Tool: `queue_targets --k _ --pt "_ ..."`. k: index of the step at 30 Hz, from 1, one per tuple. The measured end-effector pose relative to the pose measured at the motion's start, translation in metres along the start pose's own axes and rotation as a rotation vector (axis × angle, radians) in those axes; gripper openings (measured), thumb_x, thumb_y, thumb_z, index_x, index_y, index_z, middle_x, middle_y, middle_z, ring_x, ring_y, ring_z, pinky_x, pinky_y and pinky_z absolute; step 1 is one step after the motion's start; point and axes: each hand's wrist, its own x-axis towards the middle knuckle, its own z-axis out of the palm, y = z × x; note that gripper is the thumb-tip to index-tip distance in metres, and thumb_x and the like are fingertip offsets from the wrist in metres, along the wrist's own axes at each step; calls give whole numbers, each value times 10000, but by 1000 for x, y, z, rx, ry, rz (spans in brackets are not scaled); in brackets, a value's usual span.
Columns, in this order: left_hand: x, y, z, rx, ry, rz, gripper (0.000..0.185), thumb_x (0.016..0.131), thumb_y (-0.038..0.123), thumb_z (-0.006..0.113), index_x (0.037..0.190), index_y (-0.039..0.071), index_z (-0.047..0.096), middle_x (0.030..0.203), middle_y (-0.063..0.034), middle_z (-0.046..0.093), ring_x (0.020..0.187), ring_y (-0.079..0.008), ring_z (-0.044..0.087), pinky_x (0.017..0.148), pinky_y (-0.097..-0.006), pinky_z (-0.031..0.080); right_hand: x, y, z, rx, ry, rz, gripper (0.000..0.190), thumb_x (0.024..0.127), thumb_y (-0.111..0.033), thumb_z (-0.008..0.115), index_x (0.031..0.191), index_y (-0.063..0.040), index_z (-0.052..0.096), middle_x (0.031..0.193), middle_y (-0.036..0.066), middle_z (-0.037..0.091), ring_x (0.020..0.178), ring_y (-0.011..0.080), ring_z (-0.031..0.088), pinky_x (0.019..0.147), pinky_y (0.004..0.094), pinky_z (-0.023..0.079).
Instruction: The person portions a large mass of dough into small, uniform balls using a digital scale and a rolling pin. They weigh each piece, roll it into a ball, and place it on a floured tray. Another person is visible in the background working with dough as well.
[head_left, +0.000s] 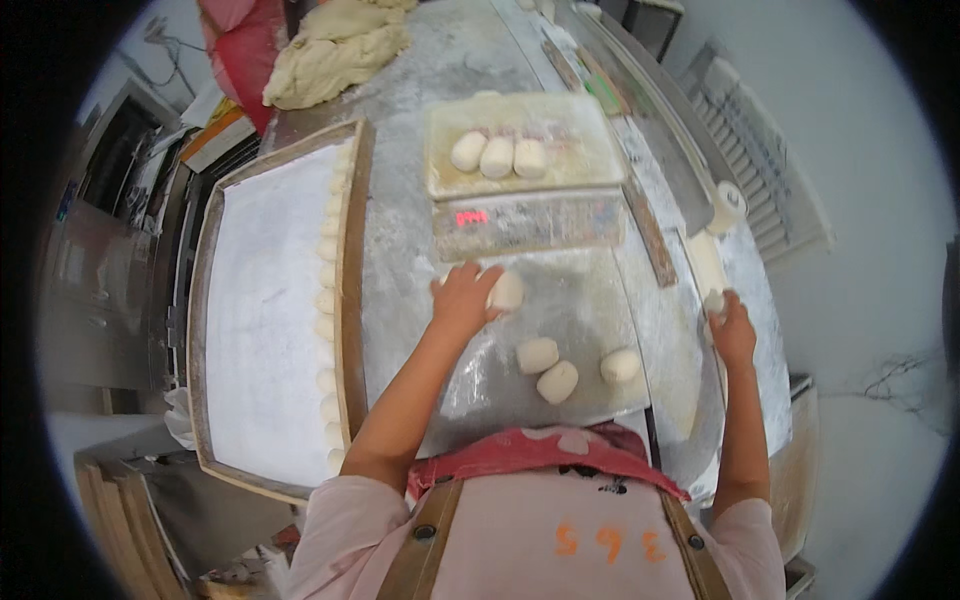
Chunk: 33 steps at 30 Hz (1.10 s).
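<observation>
My left hand (463, 300) is on the steel work table (480, 390), just below a digital scale (529, 217). A rounded dough piece (507, 291) sits in its grip by the thumb, and more pale dough shows past the fingertips, mostly hidden. Far to the right, my right hand (733, 334) pinches a small dough piece (715, 301) at the near end of a pale dough strip (705, 259). Between the hands lie two dough pieces (556, 381) touching each other and a single one (620, 365). Three dough cylinders (497, 157) rest side by side on the scale's tray (592, 161).
At left stands a wooden-rimmed tray (352, 247) lined with white sheet, a row of dough pieces (327, 300) along its right side. A large dough mass (337, 56) lies at the back left. A flat wooden strip (651, 236) lies right of the scale, near machine rails (667, 142).
</observation>
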Motion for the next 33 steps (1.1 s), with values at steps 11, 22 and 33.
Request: queue_targets --k 11,22,33 --pt "-13 -14 -3 11 25 -53 690 683 487 856 1291 311 583 1165 -18 570 1135 -235 556 881 -614 420 -33 -124 28 824 10 -262 404 889 -144 693 1270 -61 588 1198 192 640 1071 355 636 941 417 497" --pt "-20 -22 -5 -9 34 -23 651 681 512 833 1255 312 597 1111 -8 577 1123 -230 562 855 -552 410 -78 -80 29 594 202 -143 496 793 -74 747 1258 -18 582 1188 160 596 927 289 611 791 381 521" --pt "-25 -22 2 -25 149 4 615 659 468 850 1199 281 625 1088 -10 578 1103 -216 567 822 -542 398 -163 203 28 76 -42 395 881 892 -560 679 1369 150 467 1417 354 480 1336 467 457 1127 474 379"
